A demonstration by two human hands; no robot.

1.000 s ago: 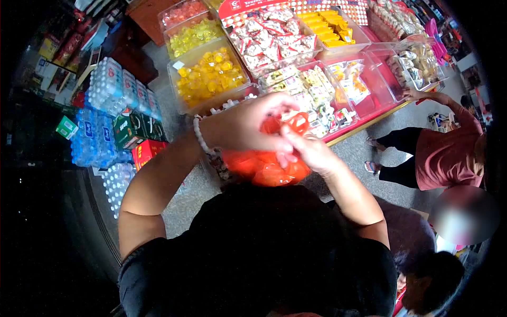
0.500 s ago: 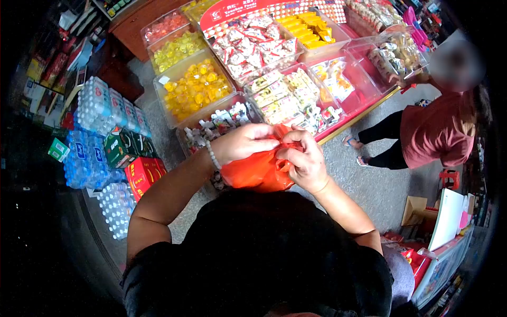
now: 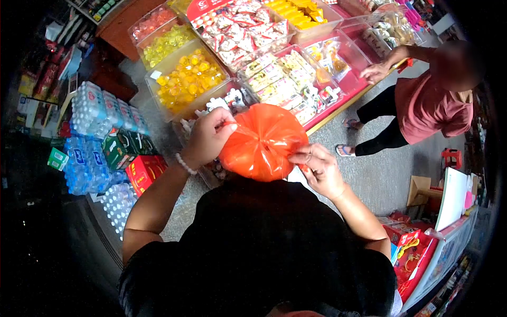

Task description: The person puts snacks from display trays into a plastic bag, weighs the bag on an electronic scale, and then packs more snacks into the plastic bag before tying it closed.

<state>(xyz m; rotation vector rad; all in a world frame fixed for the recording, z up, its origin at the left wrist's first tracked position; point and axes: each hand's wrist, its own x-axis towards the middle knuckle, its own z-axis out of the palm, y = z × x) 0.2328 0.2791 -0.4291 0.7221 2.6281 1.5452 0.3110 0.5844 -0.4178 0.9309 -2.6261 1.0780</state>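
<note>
Between my hands, close in front of my chest, is a rounded, puffed-out red plastic bag (image 3: 262, 143), its film gathered in creases toward the middle. What it contains is hidden. My left hand (image 3: 210, 136), with a beaded bracelet at the wrist, pinches the bag's upper left edge between thumb and fingers. On the lower right side, my right hand (image 3: 320, 168) has its fingers closed on another bit of the bag's plastic. Just beyond the bag lie small wrapped packets (image 3: 274, 79) in a clear bin of the display.
Clear bins of yellow candies (image 3: 190, 79) and red-white wrapped sweets (image 3: 245, 37) fill the display ahead. Packs of bottled water (image 3: 87, 164) and a red carton (image 3: 145, 171) stand at left. Another person (image 3: 422, 111) stands at right, one hand over the display edge. A white-topped freezer (image 3: 449, 211) is at lower right.
My hands have moved apart, left hand up and leftward, right hand rightward and down. The crumpled bag between them now looks round and taut. The other person's hand has come nearer along the display.
</note>
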